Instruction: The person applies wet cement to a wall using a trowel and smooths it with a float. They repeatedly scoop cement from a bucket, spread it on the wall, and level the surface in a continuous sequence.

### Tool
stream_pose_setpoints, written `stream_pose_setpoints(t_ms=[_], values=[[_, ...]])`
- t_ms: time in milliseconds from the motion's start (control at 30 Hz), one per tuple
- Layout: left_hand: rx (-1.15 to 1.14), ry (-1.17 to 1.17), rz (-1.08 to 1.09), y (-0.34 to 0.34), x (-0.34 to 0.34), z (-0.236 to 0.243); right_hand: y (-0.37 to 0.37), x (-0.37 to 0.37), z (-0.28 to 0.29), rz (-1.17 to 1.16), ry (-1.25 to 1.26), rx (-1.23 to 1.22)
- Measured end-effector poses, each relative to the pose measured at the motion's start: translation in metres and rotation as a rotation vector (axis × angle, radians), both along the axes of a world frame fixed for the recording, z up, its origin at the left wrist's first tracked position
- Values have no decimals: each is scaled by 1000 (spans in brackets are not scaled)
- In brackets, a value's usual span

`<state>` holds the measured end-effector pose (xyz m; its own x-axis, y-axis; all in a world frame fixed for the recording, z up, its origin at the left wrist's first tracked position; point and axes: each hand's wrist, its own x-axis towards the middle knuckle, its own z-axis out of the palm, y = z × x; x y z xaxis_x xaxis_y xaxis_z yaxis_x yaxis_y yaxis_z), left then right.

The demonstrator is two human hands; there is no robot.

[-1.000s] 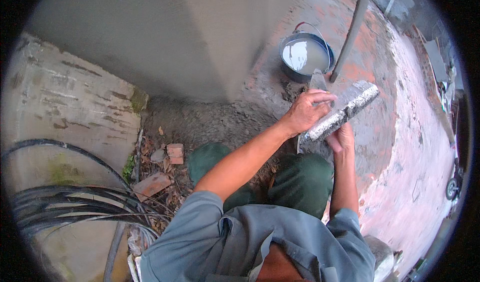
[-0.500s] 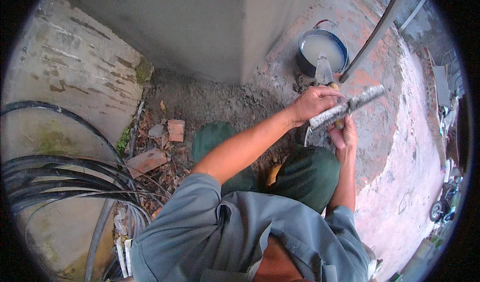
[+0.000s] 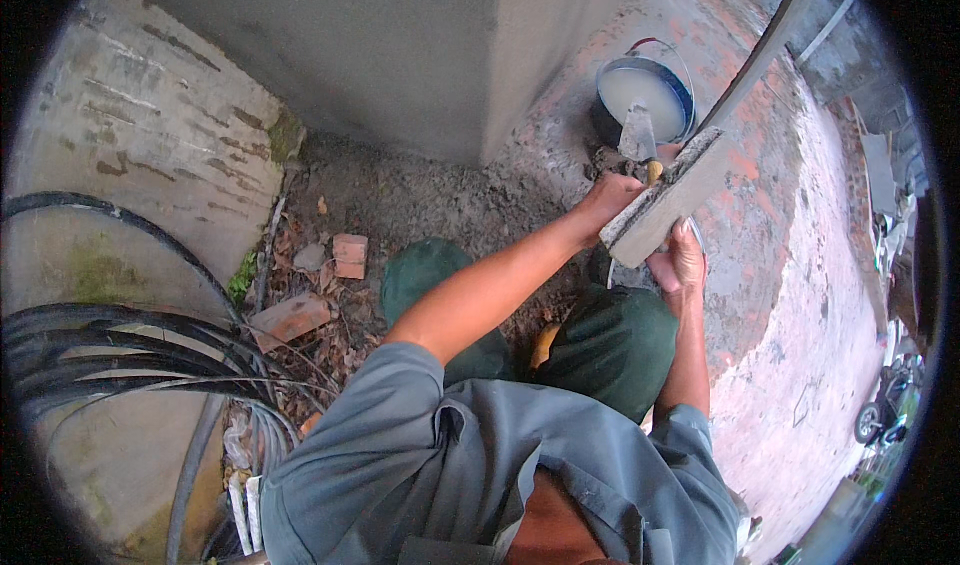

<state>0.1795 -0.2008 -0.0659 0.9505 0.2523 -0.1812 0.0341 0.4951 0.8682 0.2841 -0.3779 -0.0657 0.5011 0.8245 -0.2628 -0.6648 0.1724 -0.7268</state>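
My right hand point(image 3: 682, 260) is closed at the lower edge of a long grey float point(image 3: 665, 210), its thumb up against it. The float is tilted, a broad flat face showing and wet mortar along its upper edge. My left hand point(image 3: 612, 197) is closed beside the float's far edge, around the yellow handle of a trowel. The trowel's grey, smeared blade point(image 3: 637, 137) points away toward a dark bucket point(image 3: 604, 125) of cloudy water. The float partly hides the fingers of both hands. A thin pale rim shows behind my right hand; its kind is unclear.
A smooth grey plastered wall point(image 3: 400, 55) rises ahead. Beside the bucket, a long bar point(image 3: 755, 60) slants upward. Black hoses point(image 3: 130, 350) lie coiled at left, near broken bricks point(image 3: 290, 323) and dry leaves. Mortar-stained floor point(image 3: 760, 265) stretches right.
The float has turned from nearly edge-on to show a broad face, its far end swinging leftward. The trowel has shifted slightly left, and my left hand has moved slightly with it.
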Motion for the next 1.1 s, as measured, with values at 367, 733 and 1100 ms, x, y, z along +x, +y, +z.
stream_pose_setpoints(t_ms=[367,733,1100], values=[[-155,-1,128,1,25,11,4,-4,3,123,14,77],[1005,-8,268,106,-79,92,-6,26,14,-244,-15,230],[1366,-22,-86,93,-199,99,45,44,48,-138,-98,231]])
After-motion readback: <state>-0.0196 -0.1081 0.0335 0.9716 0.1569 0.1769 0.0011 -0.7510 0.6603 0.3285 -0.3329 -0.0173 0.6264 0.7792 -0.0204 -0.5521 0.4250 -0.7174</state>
